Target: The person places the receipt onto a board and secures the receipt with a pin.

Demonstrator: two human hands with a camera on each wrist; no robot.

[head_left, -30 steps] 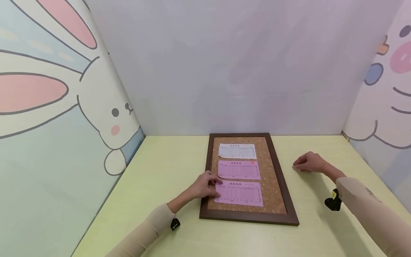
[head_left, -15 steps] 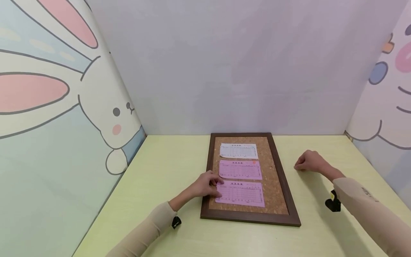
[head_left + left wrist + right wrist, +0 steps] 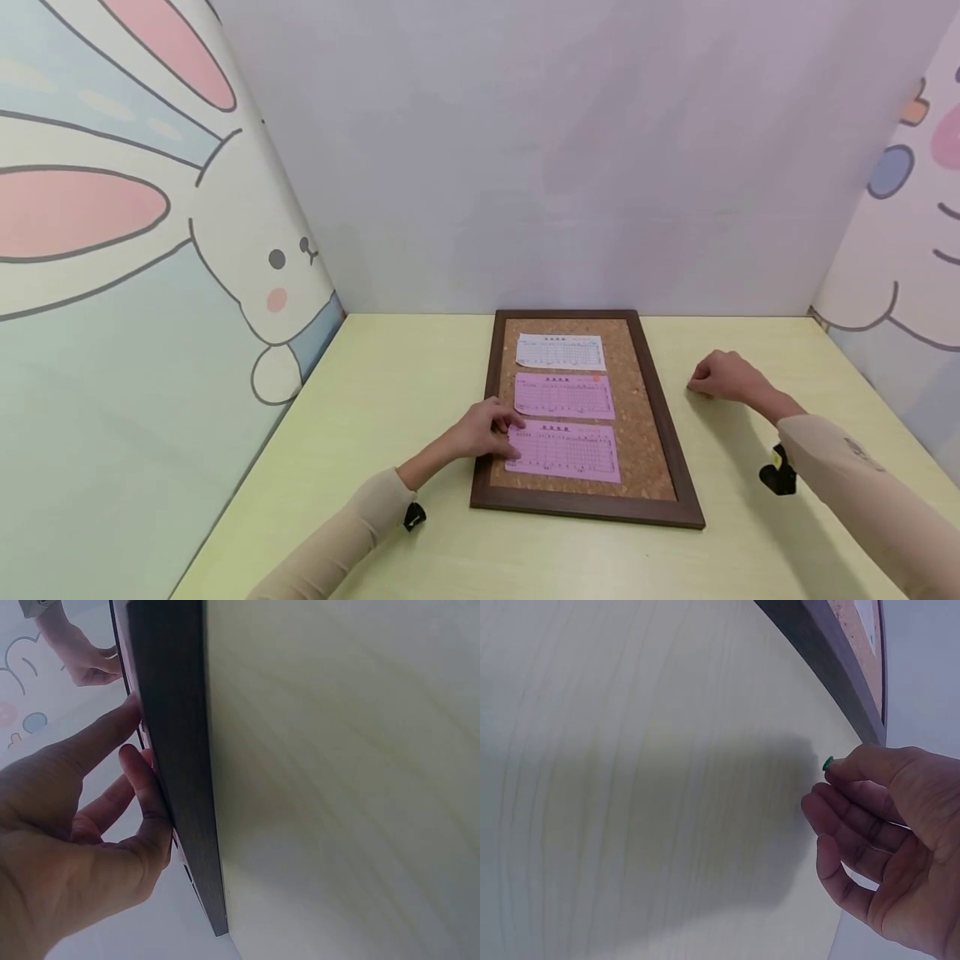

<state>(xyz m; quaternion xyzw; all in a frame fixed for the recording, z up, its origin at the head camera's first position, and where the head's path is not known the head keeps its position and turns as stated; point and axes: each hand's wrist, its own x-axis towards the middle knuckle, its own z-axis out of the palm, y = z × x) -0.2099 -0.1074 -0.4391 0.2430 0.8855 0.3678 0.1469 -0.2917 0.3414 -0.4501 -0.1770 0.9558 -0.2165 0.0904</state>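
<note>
My left hand (image 3: 478, 429) rests at the left edge of the lowest pink form slip (image 3: 566, 450), thumb near its lower corner and fingertips at its upper one. That slip lies flat on a cork board (image 3: 637, 450) with a dark brown frame (image 3: 176, 735). Off the board's right side, my right hand (image 3: 726, 377) is low over the table. In the right wrist view its thumb and index finger pinch a small green thumbtack (image 3: 827, 763), mostly covered by the fingertips. The other fingers of that hand are loosely bent.
Above the lowest slip, a second pink slip (image 3: 564, 396) and a white slip (image 3: 561, 352) lie on the board. The pale yellow table (image 3: 405, 367) meets a plain back wall (image 3: 525, 167). Cartoon-printed panels (image 3: 247, 250) stand on both sides.
The right fingertips have drawn together at the table, and the small thing that showed at them a second ago is now hidden in the head view. My left hand stays on the slip.
</note>
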